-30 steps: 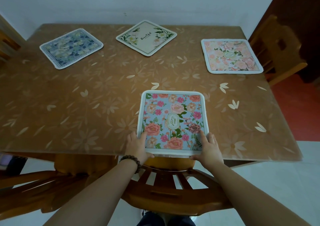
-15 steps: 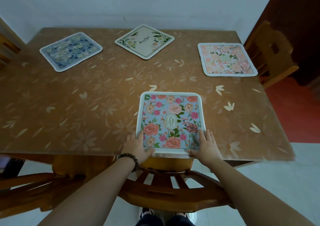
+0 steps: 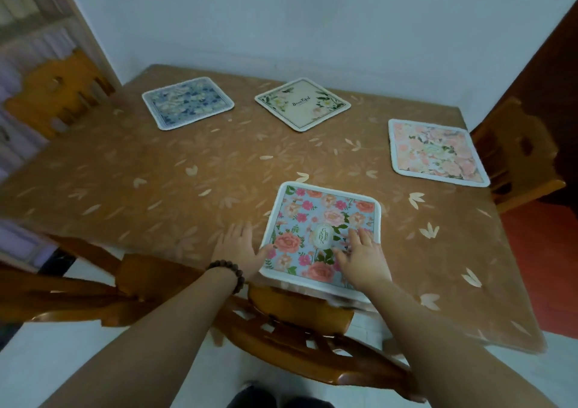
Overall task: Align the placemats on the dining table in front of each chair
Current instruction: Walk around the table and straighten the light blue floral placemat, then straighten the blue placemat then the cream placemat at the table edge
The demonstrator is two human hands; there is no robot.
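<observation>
A light-blue placemat with pink roses [image 3: 316, 217] lies at the near edge of the brown floral table [image 3: 194, 170], above a chair back. My left hand [image 3: 239, 246] rests flat on the table, fingers spread, thumb touching the mat's left edge. My right hand [image 3: 362, 256] lies flat on top of the mat's lower right part, fingers apart. Farther off lie a blue floral mat [image 3: 187, 102] at the back left, a cream mat [image 3: 302, 104] turned like a diamond at the back middle, and a pink floral mat [image 3: 436, 152] at the right edge.
A wooden chair [image 3: 300, 326] stands tucked in right below my hands. Another chair [image 3: 516, 157] is at the table's right side and one [image 3: 59, 95] at the back left. A white wall runs behind the table.
My head has swung left and tilted, so the table looks skewed. My right hand has slid from the mat's right edge onto its surface; my left hand has moved off its corner to the table beside it.
</observation>
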